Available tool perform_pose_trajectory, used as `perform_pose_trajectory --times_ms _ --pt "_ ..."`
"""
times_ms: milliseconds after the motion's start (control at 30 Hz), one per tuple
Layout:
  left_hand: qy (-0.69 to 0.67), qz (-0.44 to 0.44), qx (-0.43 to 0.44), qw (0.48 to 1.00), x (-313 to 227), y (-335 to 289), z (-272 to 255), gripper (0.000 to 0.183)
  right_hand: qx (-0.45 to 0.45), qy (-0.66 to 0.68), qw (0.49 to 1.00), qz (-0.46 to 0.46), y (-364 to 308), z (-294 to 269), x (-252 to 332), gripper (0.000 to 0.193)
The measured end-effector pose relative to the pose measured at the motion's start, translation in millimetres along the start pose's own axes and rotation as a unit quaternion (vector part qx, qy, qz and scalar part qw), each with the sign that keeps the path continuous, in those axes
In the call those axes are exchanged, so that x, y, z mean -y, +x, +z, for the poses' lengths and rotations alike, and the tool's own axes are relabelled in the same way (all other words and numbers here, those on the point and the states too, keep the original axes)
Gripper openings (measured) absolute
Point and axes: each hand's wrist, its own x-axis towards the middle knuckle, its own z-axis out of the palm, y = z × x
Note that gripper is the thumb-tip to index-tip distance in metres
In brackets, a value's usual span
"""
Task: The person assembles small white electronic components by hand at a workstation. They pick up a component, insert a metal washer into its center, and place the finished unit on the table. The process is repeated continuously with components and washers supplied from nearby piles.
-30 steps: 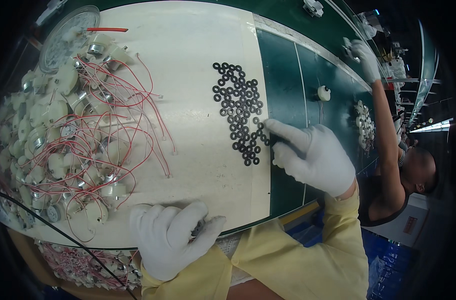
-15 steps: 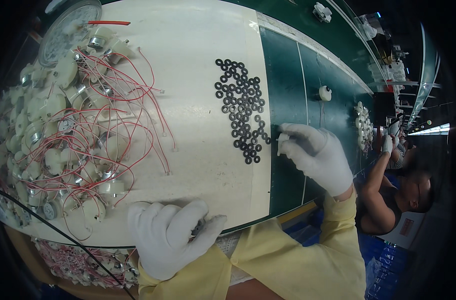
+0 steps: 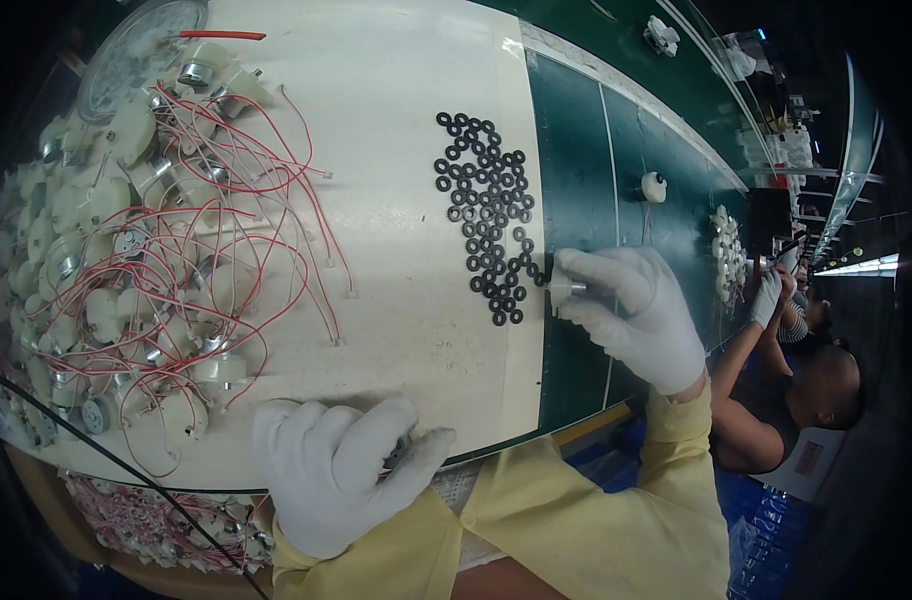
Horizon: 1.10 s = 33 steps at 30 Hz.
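Note:
My right hand (image 3: 646, 325), in a white glove, pinches a small white-and-metal motor (image 3: 566, 290) between thumb and fingers. The motor is just beside the near right edge of a cluster of black rings (image 3: 488, 205) on the white worktop. At the front edge my left hand (image 3: 346, 470), also gloved, is curled closed around a dark metallic piece (image 3: 397, 453); the fingers hide most of it. To the left lies a heap of cream plastic motors (image 3: 106, 315) with metal cans and red and white wires.
A clear round lidded tub (image 3: 141, 55) stands at the far left beside a red stick (image 3: 221, 35). One lone motor (image 3: 654, 187) rests on the green surface (image 3: 566, 130), with a further pile (image 3: 726, 255) beyond. Another person (image 3: 776, 390) works at the right.
My right hand has tilted the motor, so its metal side now shows, beside the rings. My left hand stays in place. The other person's arms have shifted.

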Motion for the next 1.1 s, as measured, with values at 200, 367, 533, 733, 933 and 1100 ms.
perform_pose_trajectory --times_ms 200,367,533,733,933,1100 --pt "-0.002 0.001 -0.001 1.0 -1 1 0 0.036 -0.007 -0.076 0.997 -0.012 5 4 3 0.036" --pt "0.0 0.003 0.001 1.0 0 0 0 0.035 -0.005 -0.183 0.983 -0.032 7 1 8 0.038" --pt "-0.003 0.0 0.005 1.0 -1 1 -1 0.036 0.093 -0.203 0.975 0.012 1 -7 10 0.033" --pt "-0.007 -0.009 0.009 1.0 -1 0 -1 0.034 0.128 -0.237 0.963 -0.002 0 -12 13 0.027" --pt "0.007 -0.004 -0.029 1.0 1 1 7 0.033 0.147 -0.275 0.95 -0.027 5 -13 17 0.026" --pt "0.004 -0.002 -0.023 1.0 2 1 6 0.034 0.146 -0.288 0.945 -0.046 7 -11 17 0.024"
